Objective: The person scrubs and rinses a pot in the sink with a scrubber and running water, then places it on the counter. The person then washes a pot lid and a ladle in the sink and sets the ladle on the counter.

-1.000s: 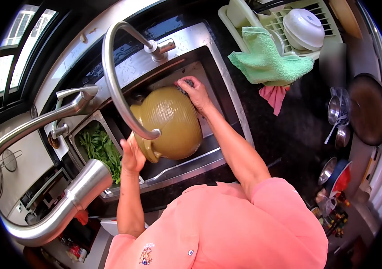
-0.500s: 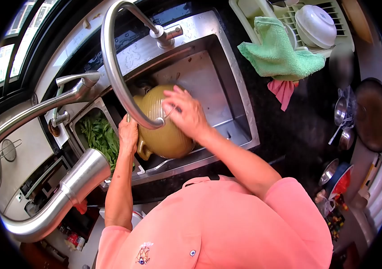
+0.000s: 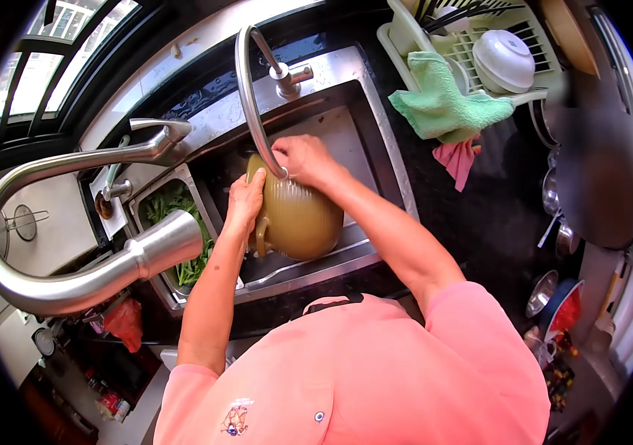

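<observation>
A ribbed olive-brown clay pot (image 3: 302,222) lies tilted on its side in the steel sink, a small loop handle at its lower left. My left hand (image 3: 246,199) grips the pot's left edge, thumb on the outside, other fingers mostly hidden. My right hand (image 3: 305,157) is closed at the far upper rim with curled fingers; the fingertips are partly hidden behind the rim and the thin faucet. That curved faucet (image 3: 246,89) ends right above the pot, and water runs over its ribbed side. The pot's mouth faces away from me.
Leafy greens (image 3: 172,208) fill the small left basin. A thick pull-out faucet (image 3: 161,248) arches over it. At the upper right stands a dish rack (image 3: 398,44) with white bowls (image 3: 504,61) and a green towel (image 3: 454,96). Pans and metal bowls (image 3: 543,293) are at far right.
My right hand has moved from the pot's ribbed side to its far rim, fingers now curled. The pot is turned slightly, still held by my left hand. The camera view has shifted.
</observation>
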Tool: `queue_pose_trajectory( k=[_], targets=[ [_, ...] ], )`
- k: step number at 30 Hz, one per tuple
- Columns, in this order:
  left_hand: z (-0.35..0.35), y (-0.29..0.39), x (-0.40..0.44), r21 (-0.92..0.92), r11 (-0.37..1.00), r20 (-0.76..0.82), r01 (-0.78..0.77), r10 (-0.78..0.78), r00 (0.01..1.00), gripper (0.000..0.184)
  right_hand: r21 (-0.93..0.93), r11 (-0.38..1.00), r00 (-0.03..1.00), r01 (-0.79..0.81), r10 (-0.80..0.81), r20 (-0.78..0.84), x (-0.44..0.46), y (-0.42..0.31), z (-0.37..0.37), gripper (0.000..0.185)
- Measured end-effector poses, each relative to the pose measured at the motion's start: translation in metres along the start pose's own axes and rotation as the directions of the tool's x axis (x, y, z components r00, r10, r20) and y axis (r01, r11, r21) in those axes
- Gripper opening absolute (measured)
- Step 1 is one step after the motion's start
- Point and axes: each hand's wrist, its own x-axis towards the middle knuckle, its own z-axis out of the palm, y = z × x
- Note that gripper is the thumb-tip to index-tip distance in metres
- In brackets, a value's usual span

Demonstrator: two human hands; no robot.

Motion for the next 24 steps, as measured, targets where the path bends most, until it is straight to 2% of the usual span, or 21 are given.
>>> queue_pose_trajectory(
  k=[1, 2, 3, 4, 6, 8, 9, 12, 13, 16, 19, 22, 24],
  targets=[
    [0.007, 0.009, -0.004, -0.008, 1.0, 0.002, 0.004, -0.004, 1.0, 0.034, -0.094, 0.994, 0.997, 0.064, -0.068, -0.047, -0.019, -0.014, -0.001, 0.026],
    [0.009, 0.008, 0.0, -0.058, 0.998, -0.004, 0.016, -0.016, 1.0, 0.034, -0.095, 0.99, 0.982, 0.102, -0.115, -0.149, -0.041, -0.034, -0.001, 0.021],
    [0.011, 0.001, 0.008, -0.108, 0.994, -0.01, 0.032, -0.033, 0.999, 0.034, -0.27, 0.927, 0.926, 0.261, -0.319, -0.201, -0.061, -0.043, 0.002, 0.021],
    [0.011, -0.008, 0.017, -0.156, 0.986, -0.016, 0.051, -0.054, 0.998, 0.034, -0.246, 0.927, 0.893, 0.282, -0.348, -0.284, -0.082, -0.043, 0.017, 0.027],
    [0.0, -0.011, 0.021, -0.15, 0.98, -0.028, 0.13, -0.136, 0.99, 0.035, -0.24, 0.908, 0.878, 0.344, -0.402, -0.26, -0.128, -0.048, 0.025, 0.032],
    [-0.015, -0.026, 0.027, -0.274, 0.952, -0.002, 0.137, -0.143, 0.99, 0.038, -0.255, 0.867, 0.844, 0.429, -0.485, -0.229, -0.161, -0.031, 0.04, 0.032],
    [-0.024, -0.029, 0.026, -0.199, 0.968, -0.04, 0.155, -0.167, 0.985, 0.042, -0.259, 0.842, 0.823, 0.472, -0.527, -0.212, -0.166, -0.029, 0.041, 0.032],
    [-0.041, -0.046, 0.015, -0.308, 0.934, -0.02, 0.181, -0.196, 0.98, 0.046, -0.075, 0.972, 0.835, 0.223, -0.23, -0.5, -0.153, -0.023, 0.046, 0.033],
    [-0.044, -0.055, 0.014, -0.336, 0.927, -0.021, 0.167, -0.184, 0.983, 0.049, 0.069, 0.98, 0.813, 0.186, -0.114, -0.571, -0.137, -0.018, 0.048, 0.027],
    [-0.051, -0.072, 0.021, -0.265, 0.955, -0.084, 0.134, -0.161, 0.983, 0.05, 0.342, 0.934, 0.883, 0.099, 0.077, -0.464, -0.089, -0.002, 0.041, 0.027],
    [-0.051, -0.066, 0.022, -0.203, 0.968, -0.141, 0.146, -0.177, 0.974, 0.05, 0.478, 0.872, 0.935, -0.109, 0.254, -0.249, -0.038, 0.015, 0.032, 0.031],
    [-0.049, -0.057, 0.027, -0.241, 0.938, -0.159, 0.249, -0.291, 0.943, 0.05, 0.476, 0.873, 0.921, -0.109, 0.268, -0.281, -0.047, 0.003, 0.029, 0.033],
    [-0.048, -0.055, 0.026, -0.266, 0.936, -0.123, 0.231, -0.271, 0.955, 0.05, 0.292, 0.937, 0.873, 0.194, -0.029, -0.486, -0.088, 0.003, 0.041, 0.03]
  ],
)
